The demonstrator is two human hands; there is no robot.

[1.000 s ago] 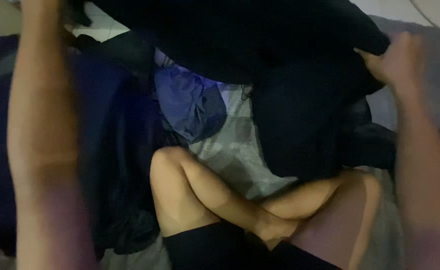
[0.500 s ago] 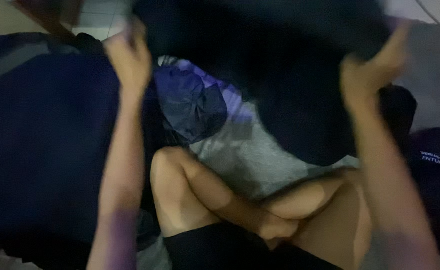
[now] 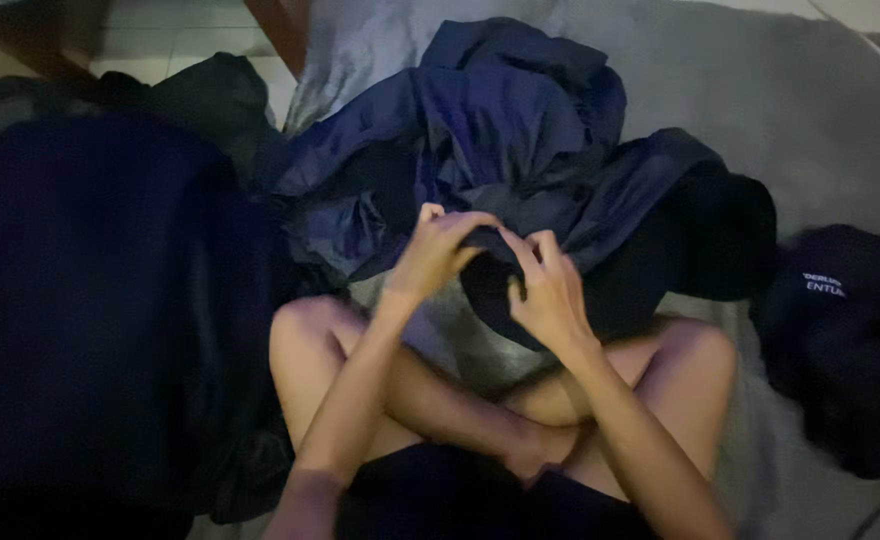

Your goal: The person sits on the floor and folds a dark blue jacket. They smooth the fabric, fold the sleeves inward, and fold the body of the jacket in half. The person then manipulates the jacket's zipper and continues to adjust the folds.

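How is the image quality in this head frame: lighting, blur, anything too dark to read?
Head view: dim, bluish light, soft overall. Both hands, left hand and right hand, show slight blur at the fingers as they pinch the black garment. The navy jacket keeps visible folds; the dark pile at left is nearly featureless shadow. No glare; the grey rug is the brightest area.

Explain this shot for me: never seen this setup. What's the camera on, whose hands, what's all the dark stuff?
The one view comes from a camera worn on a person's head, looking down. No machine: the person sits cross-legged on a grey rug. Their left hand and right hand both pinch a black garment in front of the knees. Behind it lies a crumpled navy jacket. A large dark cloth pile sits to the left, and another black garment with white print to the right.
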